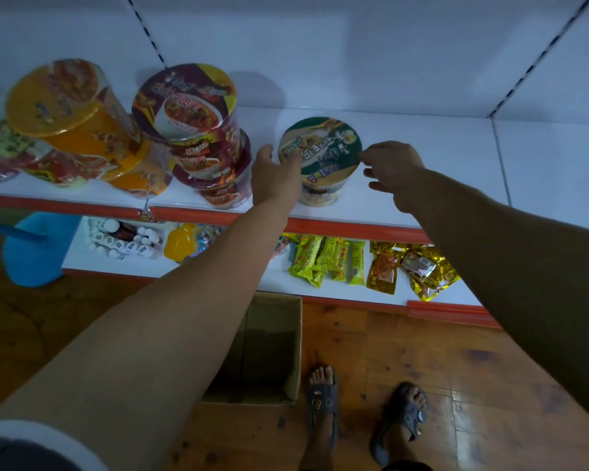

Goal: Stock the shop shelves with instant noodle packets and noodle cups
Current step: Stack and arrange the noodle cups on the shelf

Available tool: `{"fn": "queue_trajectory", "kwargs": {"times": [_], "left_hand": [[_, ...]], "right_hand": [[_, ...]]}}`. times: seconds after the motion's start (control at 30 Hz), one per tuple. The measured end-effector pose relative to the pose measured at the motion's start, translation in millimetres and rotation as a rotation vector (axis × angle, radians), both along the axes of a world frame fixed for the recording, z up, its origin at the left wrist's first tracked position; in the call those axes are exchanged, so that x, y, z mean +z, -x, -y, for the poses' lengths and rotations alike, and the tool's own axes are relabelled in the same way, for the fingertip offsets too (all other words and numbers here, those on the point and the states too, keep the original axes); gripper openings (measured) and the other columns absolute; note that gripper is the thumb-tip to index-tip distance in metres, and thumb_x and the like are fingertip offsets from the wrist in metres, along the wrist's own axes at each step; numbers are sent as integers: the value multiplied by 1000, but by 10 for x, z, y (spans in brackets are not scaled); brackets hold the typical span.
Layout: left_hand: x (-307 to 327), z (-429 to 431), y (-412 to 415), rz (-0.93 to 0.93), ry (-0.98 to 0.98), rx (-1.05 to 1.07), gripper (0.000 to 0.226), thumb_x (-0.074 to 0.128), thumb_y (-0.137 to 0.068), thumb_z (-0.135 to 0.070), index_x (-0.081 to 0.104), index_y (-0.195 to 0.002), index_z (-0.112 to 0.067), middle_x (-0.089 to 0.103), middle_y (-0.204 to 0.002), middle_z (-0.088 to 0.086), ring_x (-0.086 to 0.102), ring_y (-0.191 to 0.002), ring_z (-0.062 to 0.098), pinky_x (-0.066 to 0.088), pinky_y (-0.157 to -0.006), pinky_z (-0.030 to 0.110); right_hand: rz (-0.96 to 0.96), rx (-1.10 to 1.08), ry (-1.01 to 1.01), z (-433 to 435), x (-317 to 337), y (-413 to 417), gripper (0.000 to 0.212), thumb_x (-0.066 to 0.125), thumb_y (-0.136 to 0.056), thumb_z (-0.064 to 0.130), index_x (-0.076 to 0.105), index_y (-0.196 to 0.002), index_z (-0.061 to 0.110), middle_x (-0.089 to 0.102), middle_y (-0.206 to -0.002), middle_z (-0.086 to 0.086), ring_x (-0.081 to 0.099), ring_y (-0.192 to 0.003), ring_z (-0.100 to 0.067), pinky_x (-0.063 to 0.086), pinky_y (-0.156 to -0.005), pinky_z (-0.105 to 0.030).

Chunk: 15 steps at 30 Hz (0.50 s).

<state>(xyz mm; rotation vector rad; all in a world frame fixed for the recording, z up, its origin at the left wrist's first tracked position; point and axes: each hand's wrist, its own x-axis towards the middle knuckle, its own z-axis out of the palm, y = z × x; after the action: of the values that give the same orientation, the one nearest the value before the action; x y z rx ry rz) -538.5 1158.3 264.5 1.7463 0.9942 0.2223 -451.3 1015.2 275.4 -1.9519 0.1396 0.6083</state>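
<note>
green-lidded noodle cup (320,147) stands upright on the upper shelf (432,154) just right of the maroon cup stack (201,144), left hand (276,175) curled round its left side, right hand (393,168) at its right rim, pinch unconfirmed; placement step judged nearly done, release due next.

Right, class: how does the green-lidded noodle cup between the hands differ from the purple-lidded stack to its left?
The green-lidded cup stands alone; the purple-lidded stack is several cups high. The left hand holds the green-lidded cup; no hand holds the purple-lidded stack. Both stand on the upper shelf.
</note>
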Motion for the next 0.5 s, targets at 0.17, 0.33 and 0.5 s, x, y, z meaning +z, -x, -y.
{"fn": "queue_trajectory", "kwargs": {"times": [0.17,0.33,0.5], "left_hand": [[269,296,119,154,-262,-75,36,57,-93,-30,58,-128,-22,58,-131,-2,52,-121,17,42,-98,25],[590,741,7,-16,-132,-390,16,56,-90,-38,67,-95,-30,67,-91,-10,65,-95,18,52,-84,33],[849,1434,-223,-130,-77,-680,16,58,-87,-40,65,-87,-26,71,-100,-4,67,-96,20,54,-92,42]], "right_hand": [[107,4,180,371,165,2,24,65,-87,22,68,-105,6,68,-100,-16,65,-95,-32,55,-86,-42],[271,10,432,931,482,-21,43,60,-89,30,61,-129,16,63,-128,-6,58,-115,-27,46,-89,-31],[325,-37,643,1719,831,-78,32,58,-89,26,63,-118,14,65,-118,-10,59,-107,-32,42,-79,-30]]}}
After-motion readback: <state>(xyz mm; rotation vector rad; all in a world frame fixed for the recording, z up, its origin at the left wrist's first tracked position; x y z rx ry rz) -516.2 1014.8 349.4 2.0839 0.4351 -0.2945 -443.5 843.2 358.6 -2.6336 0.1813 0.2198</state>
